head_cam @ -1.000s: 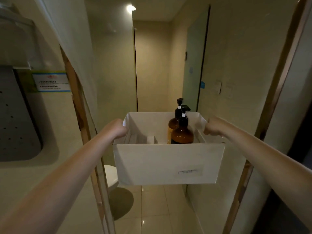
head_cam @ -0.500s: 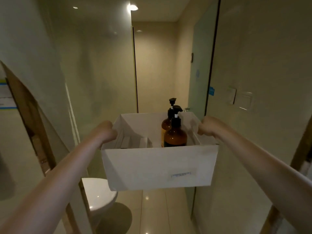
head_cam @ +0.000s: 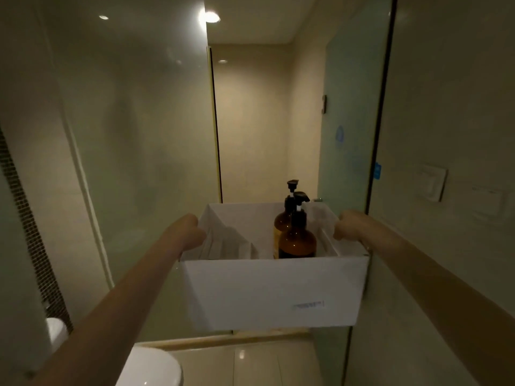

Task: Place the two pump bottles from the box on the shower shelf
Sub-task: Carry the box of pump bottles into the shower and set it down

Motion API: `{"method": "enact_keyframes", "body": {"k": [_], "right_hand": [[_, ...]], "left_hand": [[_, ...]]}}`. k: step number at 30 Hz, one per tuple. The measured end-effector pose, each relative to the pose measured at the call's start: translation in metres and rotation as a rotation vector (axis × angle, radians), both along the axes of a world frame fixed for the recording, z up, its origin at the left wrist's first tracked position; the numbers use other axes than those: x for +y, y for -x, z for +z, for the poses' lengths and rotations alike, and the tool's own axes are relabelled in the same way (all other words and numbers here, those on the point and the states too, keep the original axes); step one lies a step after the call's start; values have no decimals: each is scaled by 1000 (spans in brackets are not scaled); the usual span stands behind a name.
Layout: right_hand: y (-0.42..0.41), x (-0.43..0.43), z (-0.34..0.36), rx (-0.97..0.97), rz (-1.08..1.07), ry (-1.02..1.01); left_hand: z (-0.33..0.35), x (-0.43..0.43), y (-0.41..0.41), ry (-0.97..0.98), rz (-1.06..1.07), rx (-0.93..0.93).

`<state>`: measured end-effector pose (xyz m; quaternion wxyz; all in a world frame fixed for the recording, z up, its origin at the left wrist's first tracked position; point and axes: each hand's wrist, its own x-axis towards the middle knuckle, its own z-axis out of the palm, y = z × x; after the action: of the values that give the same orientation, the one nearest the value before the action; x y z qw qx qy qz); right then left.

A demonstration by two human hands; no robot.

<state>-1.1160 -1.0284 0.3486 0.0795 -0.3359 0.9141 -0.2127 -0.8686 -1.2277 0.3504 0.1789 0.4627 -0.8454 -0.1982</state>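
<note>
I hold a white cardboard box [head_cam: 273, 291] out in front of me at chest height. My left hand [head_cam: 189, 232] grips its left wall and my right hand [head_cam: 348, 225] grips its right wall. Two amber pump bottles with black pumps stand upright in the box's right half: the nearer bottle [head_cam: 296, 240] partly covers the farther bottle [head_cam: 282, 221]. The box's left half shows folded cardboard dividers. No shower shelf is in view.
A glass shower partition [head_cam: 139, 162] stands on the left and a frosted glass door [head_cam: 348, 135] on the right, with a narrow opening between them. A white toilet [head_cam: 150, 369] sits at the lower left. Wall switches [head_cam: 432, 185] are on the right wall.
I have walked forward through the doorway into the bathroom with the box. The door frame has left the view and the glass partition and door are closer. Both hands keep their grip.
</note>
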Motion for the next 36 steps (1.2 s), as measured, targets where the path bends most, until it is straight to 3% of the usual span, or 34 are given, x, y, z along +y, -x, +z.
{"method": "enact_keyframes", "body": {"k": [36], "right_hand": [[409, -391, 4, -72, -119, 27]], "left_hand": [[-2, -424, 432, -67, -132, 37]]}}
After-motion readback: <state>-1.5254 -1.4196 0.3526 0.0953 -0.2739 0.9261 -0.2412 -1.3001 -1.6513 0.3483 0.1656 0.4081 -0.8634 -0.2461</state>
